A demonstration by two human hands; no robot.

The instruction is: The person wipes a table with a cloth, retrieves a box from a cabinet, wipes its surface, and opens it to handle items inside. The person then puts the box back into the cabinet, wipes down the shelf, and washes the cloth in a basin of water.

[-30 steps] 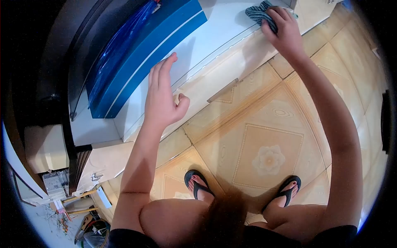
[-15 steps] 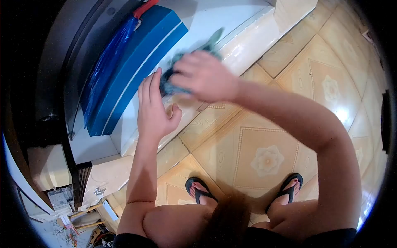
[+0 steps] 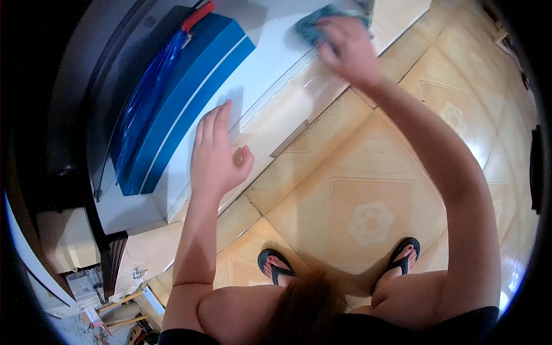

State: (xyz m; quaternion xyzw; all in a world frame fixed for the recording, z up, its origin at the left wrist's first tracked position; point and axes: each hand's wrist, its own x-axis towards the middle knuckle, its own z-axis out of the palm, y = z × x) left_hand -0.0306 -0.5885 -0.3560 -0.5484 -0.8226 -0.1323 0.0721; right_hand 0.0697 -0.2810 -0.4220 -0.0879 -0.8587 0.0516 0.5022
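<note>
Cloth (image 3: pixel 307 26) farther from left hand (image 3: pixel 213 158)

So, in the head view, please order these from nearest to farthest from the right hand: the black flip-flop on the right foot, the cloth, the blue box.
1. Cloth, under the right hand.
2. Blue box, to its left.
3. Black flip-flop, lowest, on the tiled floor.

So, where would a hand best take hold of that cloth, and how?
Probably by the middle of the cloth, coming from above with fingers spread. It looks soft and seems to rest on the white ledge, so its underside is harder to reach. The right hand is over it; blur hides its folds.
</note>
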